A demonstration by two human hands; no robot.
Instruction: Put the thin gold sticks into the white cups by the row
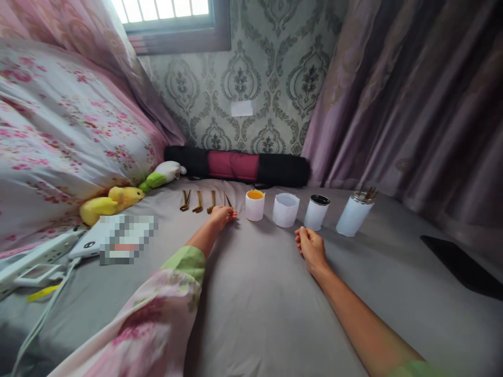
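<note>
My left hand (223,215) is closed at the near end of the rightmost group of thin brown sticks (228,199). Its palm hides that end, so I cannot tell whether it grips them. To its left lie more slim golden-brown pieces with bent ends (197,202), in small groups. My right hand (310,247) is curled into a loose fist above the sheet, with nothing visible in it. Ahead of the hands stand a white container with an orange inside (254,208), a white paper-like cup (285,212), a white-wrapped can with a dark inside (316,213) and another wrapped can (353,215) holding brown sticks.
A grey sheet (243,314) covers the surface. Yellow (110,204) and green-white plush toys (163,175), a power strip (43,256) and a white device with a cable (90,243) lie left. A black-and-maroon roll (236,166) lies behind; a black flat object (459,264) lies right.
</note>
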